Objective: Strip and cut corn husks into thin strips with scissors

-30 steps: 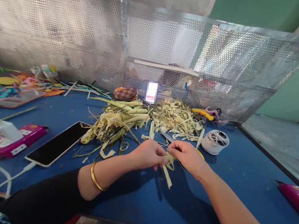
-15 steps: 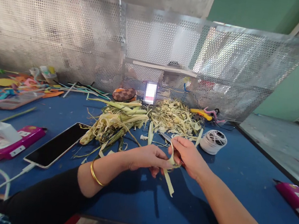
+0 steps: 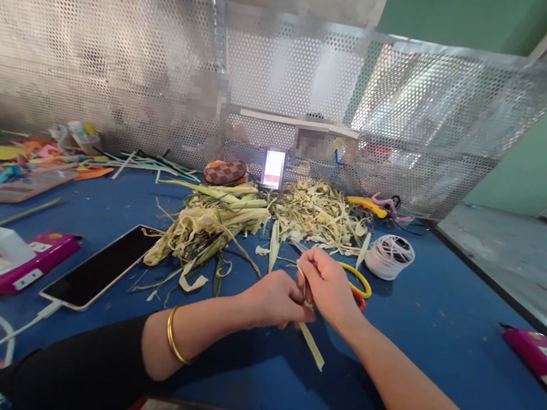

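A pale husk strip (image 3: 312, 346) is held between two bare hands above a blue table (image 3: 434, 361), its free tail angled down from the fingers toward the near edge and slightly to the right. The strip's lower length is pinched by the left hand (image 3: 273, 302), by which the base of that tail is gripped; the left is judged the nearer hand to the loose end, which is pointed away from both sets of fingertips. Thin material at the upper end is grasped by the right hand (image 3: 326, 286), set just above and to the right, with fingers closed; the exact join is hidden by the knuckles. The strip's visible long axis is thus run obliquely, across the line of the left forearm rather than along it. Yellow-handled scissors (image 3: 367, 286) are partly covered by the right hand, beyond which a ball of white cord (image 3: 390, 258) is seen. Farther back, a bundle of husks (image 3: 205, 223) is laid beside a heap of shredded scraps (image 3: 320, 214).
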`<action>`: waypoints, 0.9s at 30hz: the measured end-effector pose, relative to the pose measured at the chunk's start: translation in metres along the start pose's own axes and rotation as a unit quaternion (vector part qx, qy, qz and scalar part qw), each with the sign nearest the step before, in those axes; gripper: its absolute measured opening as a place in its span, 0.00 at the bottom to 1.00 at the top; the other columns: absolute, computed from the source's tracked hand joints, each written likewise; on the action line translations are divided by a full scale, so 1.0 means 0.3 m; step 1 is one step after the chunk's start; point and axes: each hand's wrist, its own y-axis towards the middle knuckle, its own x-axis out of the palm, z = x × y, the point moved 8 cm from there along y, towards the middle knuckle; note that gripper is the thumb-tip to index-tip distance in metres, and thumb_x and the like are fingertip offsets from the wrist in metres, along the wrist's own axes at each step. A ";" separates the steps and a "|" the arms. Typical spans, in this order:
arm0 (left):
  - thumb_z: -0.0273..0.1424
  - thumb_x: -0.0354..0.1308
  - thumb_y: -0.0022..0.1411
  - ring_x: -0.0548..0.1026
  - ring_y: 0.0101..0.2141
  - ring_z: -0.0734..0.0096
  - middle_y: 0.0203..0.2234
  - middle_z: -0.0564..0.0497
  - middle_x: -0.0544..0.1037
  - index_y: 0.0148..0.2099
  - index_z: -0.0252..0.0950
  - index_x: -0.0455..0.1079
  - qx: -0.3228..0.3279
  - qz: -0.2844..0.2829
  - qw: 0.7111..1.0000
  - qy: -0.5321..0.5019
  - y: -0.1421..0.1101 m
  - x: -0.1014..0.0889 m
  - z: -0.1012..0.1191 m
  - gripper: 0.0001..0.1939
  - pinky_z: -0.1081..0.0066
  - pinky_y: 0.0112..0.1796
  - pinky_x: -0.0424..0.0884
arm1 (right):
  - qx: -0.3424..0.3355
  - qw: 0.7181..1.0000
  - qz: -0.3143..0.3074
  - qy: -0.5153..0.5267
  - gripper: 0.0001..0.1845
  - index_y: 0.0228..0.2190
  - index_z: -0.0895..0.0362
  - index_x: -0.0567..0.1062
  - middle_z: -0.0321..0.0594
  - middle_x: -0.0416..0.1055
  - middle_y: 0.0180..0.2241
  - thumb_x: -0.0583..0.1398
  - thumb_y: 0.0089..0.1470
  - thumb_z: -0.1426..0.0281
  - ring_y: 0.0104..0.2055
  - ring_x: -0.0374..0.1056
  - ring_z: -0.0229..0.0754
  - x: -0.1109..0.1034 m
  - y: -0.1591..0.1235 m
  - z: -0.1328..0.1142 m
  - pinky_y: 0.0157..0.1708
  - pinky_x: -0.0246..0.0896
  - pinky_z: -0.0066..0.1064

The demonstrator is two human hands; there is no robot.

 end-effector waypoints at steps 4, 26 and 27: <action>0.39 0.60 0.50 0.57 0.12 0.80 0.07 0.58 0.61 0.16 0.34 0.66 0.001 0.061 0.997 -0.048 0.004 -0.033 0.002 0.17 0.75 0.18 0.51 | -0.002 0.997 0.029 0.071 0.12 0.23 0.54 0.64 0.32 0.66 0.20 0.53 0.55 0.62 0.17 0.61 0.33 -0.031 0.012 0.001 0.18 0.56 0.26; 0.32 0.59 0.50 0.61 0.14 0.81 0.12 0.56 0.67 0.17 0.33 0.66 0.059 0.131 0.981 -0.129 0.037 -0.124 0.012 0.13 0.76 0.19 0.56 | 0.072 0.978 0.128 0.148 0.14 0.17 0.56 0.68 0.30 0.62 0.15 0.63 0.40 0.60 0.18 0.56 0.34 -0.097 0.046 0.124 0.21 0.52 0.28; 0.32 0.59 0.50 0.61 0.14 0.81 0.12 0.56 0.66 0.17 0.33 0.66 0.062 0.127 0.981 -0.129 0.036 -0.123 0.014 0.13 0.76 0.19 0.56 | 0.068 0.978 0.135 0.143 0.14 0.17 0.56 0.67 0.30 0.61 0.15 0.63 0.40 0.61 0.18 0.56 0.34 -0.101 0.047 0.127 0.21 0.52 0.28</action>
